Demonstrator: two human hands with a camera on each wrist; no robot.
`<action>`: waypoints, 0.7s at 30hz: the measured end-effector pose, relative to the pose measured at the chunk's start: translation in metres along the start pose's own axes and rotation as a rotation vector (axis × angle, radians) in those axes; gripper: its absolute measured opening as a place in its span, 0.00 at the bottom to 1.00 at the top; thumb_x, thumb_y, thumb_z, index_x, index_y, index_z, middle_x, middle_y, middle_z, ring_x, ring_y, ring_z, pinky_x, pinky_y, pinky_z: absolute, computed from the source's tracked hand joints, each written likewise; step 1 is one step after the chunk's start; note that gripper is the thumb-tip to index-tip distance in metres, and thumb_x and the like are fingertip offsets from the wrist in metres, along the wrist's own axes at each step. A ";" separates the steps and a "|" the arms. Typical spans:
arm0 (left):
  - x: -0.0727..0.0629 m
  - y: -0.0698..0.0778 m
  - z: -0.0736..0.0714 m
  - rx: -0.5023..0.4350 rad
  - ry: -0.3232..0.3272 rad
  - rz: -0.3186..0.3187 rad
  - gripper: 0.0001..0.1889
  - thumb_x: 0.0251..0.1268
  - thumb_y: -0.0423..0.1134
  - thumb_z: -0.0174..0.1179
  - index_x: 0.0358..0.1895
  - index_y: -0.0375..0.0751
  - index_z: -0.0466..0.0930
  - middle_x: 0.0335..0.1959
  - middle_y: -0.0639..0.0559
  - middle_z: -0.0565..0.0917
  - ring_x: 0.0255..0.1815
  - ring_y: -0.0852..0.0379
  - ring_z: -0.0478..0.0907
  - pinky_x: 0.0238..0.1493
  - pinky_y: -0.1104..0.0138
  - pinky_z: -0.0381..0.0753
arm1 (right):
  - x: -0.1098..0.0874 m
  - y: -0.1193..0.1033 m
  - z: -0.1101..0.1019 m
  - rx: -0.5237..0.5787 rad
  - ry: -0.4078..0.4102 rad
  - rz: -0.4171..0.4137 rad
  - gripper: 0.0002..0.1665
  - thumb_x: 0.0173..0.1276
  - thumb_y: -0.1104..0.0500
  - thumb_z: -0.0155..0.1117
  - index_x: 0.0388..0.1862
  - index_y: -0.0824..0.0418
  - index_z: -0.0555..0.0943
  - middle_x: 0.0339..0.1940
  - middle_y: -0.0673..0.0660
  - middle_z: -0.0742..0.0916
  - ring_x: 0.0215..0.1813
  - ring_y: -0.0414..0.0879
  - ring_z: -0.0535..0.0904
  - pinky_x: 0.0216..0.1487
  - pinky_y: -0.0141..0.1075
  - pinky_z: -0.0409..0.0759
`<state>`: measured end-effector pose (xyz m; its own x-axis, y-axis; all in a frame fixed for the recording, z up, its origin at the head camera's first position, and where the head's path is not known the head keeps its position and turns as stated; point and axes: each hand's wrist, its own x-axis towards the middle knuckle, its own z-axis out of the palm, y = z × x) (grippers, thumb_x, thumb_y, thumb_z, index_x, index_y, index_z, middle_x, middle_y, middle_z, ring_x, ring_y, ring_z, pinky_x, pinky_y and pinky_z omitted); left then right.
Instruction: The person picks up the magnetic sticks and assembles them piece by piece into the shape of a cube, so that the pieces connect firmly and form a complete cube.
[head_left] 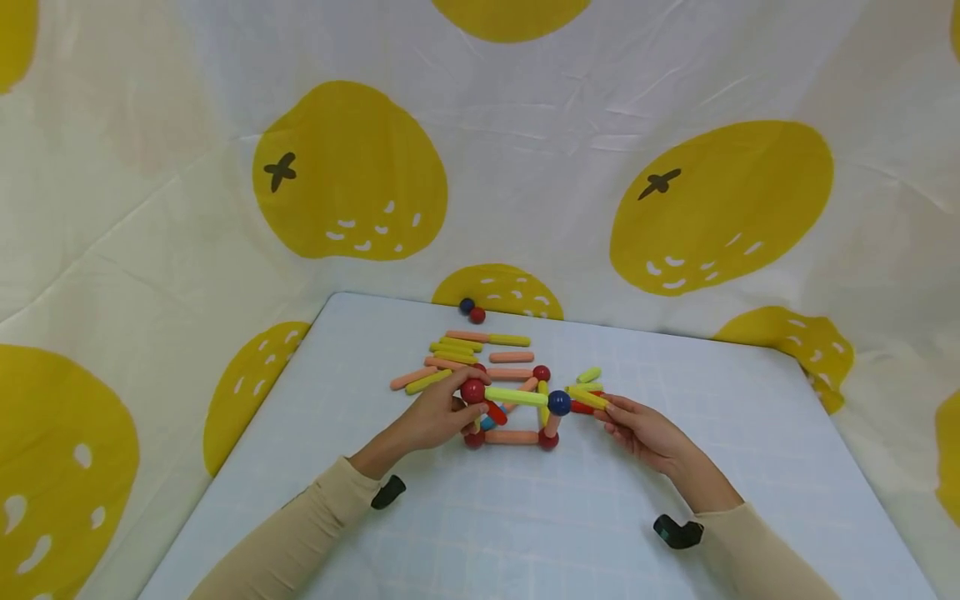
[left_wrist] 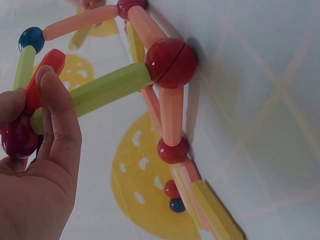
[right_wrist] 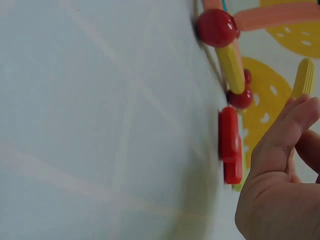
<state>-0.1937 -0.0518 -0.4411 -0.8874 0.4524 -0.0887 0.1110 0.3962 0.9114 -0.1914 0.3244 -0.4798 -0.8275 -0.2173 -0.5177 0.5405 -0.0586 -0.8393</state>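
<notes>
A frame of magnetic rods and balls [head_left: 512, 437] stands mid-table. Its near top edge is a light green rod [head_left: 517, 397] between a red ball [head_left: 472, 391] and a blue ball [head_left: 558, 403]. My left hand [head_left: 438, 414] is at that red ball, thumb and fingers pinching a red rod [left_wrist: 46, 75] that sticks out from it. The light green upright [left_wrist: 110, 91] under the ball passes behind my fingers in the left wrist view. To the right of the frame, my right hand [head_left: 651, 433] pinches a yellow rod [head_left: 587, 397] by one end, its other end pointing toward the blue ball.
Several orange and yellow rods [head_left: 427, 382] lie behind and left of the frame. Farther back sit a loose blue ball [head_left: 467, 306] and red ball [head_left: 477, 316]. Red rods [right_wrist: 229, 135] and light green rods [head_left: 589, 375] lie to its right. A patterned cloth [head_left: 525, 192] hangs behind the table.
</notes>
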 end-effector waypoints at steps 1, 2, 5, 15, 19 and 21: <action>0.000 0.000 0.000 0.004 0.001 0.001 0.22 0.72 0.35 0.63 0.65 0.51 0.71 0.56 0.44 0.82 0.32 0.55 0.84 0.40 0.65 0.87 | -0.004 0.004 0.000 0.004 0.006 0.009 0.38 0.82 0.51 0.54 0.83 0.59 0.53 0.48 0.48 0.90 0.38 0.34 0.80 0.42 0.20 0.80; 0.000 0.000 0.000 0.011 0.005 0.001 0.22 0.72 0.36 0.63 0.65 0.52 0.71 0.56 0.45 0.81 0.32 0.55 0.84 0.40 0.65 0.86 | -0.008 0.008 0.001 0.012 0.013 0.017 0.38 0.82 0.52 0.54 0.82 0.60 0.54 0.49 0.48 0.90 0.38 0.34 0.80 0.42 0.20 0.80; 0.001 0.000 -0.001 0.055 0.020 0.020 0.22 0.72 0.38 0.64 0.66 0.52 0.71 0.56 0.47 0.81 0.32 0.55 0.82 0.38 0.66 0.85 | -0.018 0.019 0.004 0.028 0.023 0.038 0.36 0.82 0.52 0.54 0.81 0.61 0.56 0.49 0.49 0.90 0.39 0.35 0.80 0.43 0.21 0.81; -0.001 -0.001 0.000 0.095 0.047 0.052 0.22 0.72 0.40 0.65 0.66 0.51 0.72 0.58 0.48 0.81 0.34 0.56 0.79 0.36 0.68 0.82 | -0.029 0.039 0.044 0.013 -0.073 0.047 0.35 0.81 0.52 0.56 0.79 0.63 0.59 0.46 0.48 0.90 0.37 0.34 0.81 0.43 0.23 0.81; -0.001 -0.001 0.002 0.066 0.036 0.054 0.22 0.72 0.39 0.64 0.66 0.48 0.71 0.57 0.48 0.81 0.32 0.55 0.79 0.37 0.68 0.83 | -0.027 0.043 0.064 0.017 -0.054 0.048 0.36 0.81 0.52 0.55 0.80 0.63 0.58 0.46 0.48 0.90 0.38 0.34 0.80 0.43 0.23 0.80; -0.002 -0.001 0.002 0.035 0.031 0.049 0.22 0.72 0.38 0.64 0.66 0.48 0.72 0.56 0.47 0.81 0.32 0.54 0.81 0.37 0.67 0.83 | -0.026 0.044 0.074 0.020 -0.043 0.046 0.35 0.82 0.52 0.54 0.80 0.64 0.58 0.46 0.48 0.90 0.38 0.34 0.80 0.42 0.23 0.80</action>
<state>-0.1910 -0.0513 -0.4427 -0.8941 0.4468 -0.0312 0.1696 0.4021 0.8997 -0.1349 0.2557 -0.4905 -0.7947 -0.2616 -0.5478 0.5810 -0.0667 -0.8111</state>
